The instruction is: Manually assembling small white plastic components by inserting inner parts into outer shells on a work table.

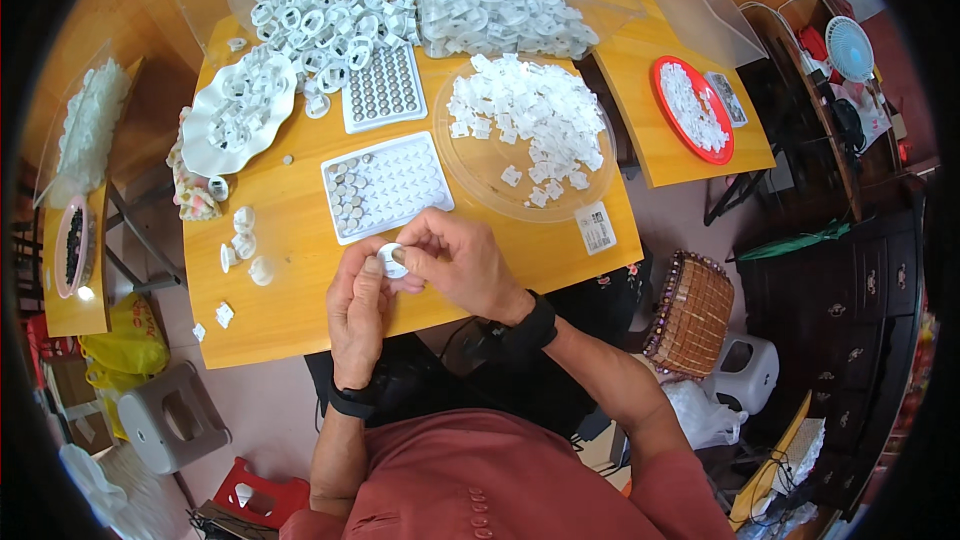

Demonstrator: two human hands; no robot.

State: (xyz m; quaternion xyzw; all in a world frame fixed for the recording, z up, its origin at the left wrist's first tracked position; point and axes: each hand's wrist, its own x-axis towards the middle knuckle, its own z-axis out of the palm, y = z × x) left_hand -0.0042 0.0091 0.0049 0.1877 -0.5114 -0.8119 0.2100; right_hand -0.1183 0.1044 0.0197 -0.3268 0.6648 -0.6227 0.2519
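Observation:
Both of my hands are together over the table's front edge, holding a small white round plastic part (393,260). My left hand (357,310) pinches its left side between thumb and fingers. My right hand (462,262) has its thumb pressed on the part's face, and its fingers curl behind. Just beyond the hands lies a white tray (405,180) with rows of slots; silver discs like button cells (347,195) fill its left side. Several white round parts (243,232) stand loose to the left.
Further back are a fuller tray of discs (383,85), a scalloped dish (200,158) and a heap of white round parts (335,15). A clear bin (500,35) stands behind a round tray (460,165) of small white pieces. A red plate (722,152) sits on the right table.

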